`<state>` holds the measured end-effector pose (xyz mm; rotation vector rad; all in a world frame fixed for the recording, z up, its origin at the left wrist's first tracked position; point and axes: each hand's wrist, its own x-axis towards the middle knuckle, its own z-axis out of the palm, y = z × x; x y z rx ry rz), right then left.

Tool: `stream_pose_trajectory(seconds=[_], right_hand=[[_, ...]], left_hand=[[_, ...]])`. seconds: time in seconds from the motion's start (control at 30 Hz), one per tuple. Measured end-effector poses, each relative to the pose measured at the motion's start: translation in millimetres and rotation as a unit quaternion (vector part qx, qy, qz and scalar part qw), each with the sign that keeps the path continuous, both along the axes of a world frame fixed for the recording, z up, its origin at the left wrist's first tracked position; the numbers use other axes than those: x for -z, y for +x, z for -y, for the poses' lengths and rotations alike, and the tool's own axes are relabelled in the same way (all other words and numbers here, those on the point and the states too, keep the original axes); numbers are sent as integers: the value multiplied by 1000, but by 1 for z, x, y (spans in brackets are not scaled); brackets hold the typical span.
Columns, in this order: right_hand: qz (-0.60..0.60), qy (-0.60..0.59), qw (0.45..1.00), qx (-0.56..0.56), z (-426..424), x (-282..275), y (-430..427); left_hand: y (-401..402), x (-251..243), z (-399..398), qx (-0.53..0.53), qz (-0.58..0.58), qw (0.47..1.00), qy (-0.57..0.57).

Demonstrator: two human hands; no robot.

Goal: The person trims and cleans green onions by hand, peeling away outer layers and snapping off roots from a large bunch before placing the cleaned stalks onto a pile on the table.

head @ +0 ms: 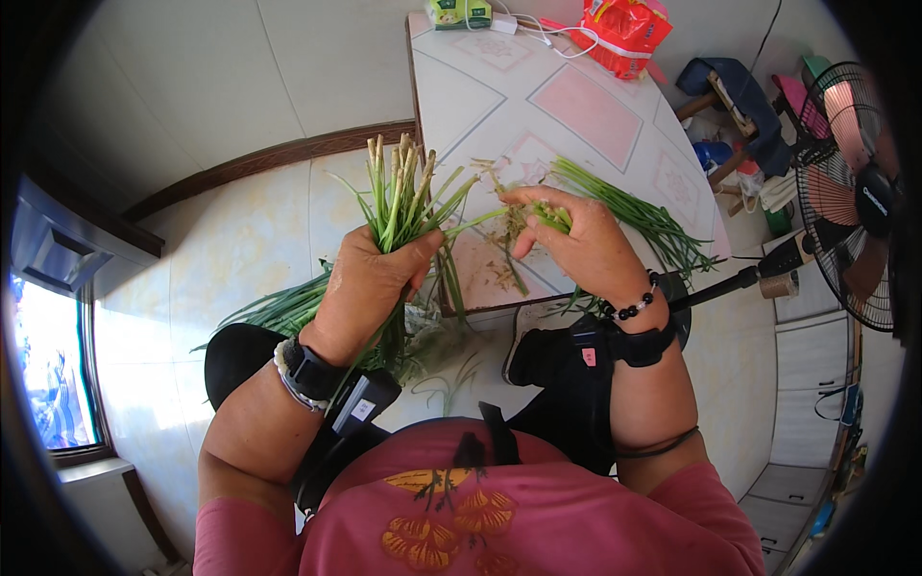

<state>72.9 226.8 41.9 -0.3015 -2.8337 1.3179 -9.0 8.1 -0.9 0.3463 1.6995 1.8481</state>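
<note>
My left hand (382, 277) grips a thick bunch of garlic chives (396, 194), their pale root ends pointing up and away from me. Long green leaves hang below that fist. Over the table's near side, my right hand (576, 237) is curled around a smaller bundle of chives (553, 216), cut or pale-green ends showing between thumb and fingers. Leaves hanging under the right wrist seem to belong to this bundle. Beyond the right hand, another row of chives (634, 209) lies on the patterned table (490, 93). Dry peelings and scraps (511, 223) are scattered between my hands.
More chives (281, 306) lie low at the left, beside my knee. At the table's far edge are a red plastic package (623, 36), a green tissue pack (461, 14) and a white cable (533, 29). A standing fan (846, 194) is at the right, near cabinets (807, 410).
</note>
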Motion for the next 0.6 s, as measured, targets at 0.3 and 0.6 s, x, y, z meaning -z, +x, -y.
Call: stream_pose_trajectory(seconds=[0.3,0.6], right_hand=[[-53,-70,993,83,0,12,0],[-9,-73,997,25,-4,5,2]], left_hand=[[1,-2,-1,-2,8,1000,0],[2,-3,-1,-1,6,1000,-8]])
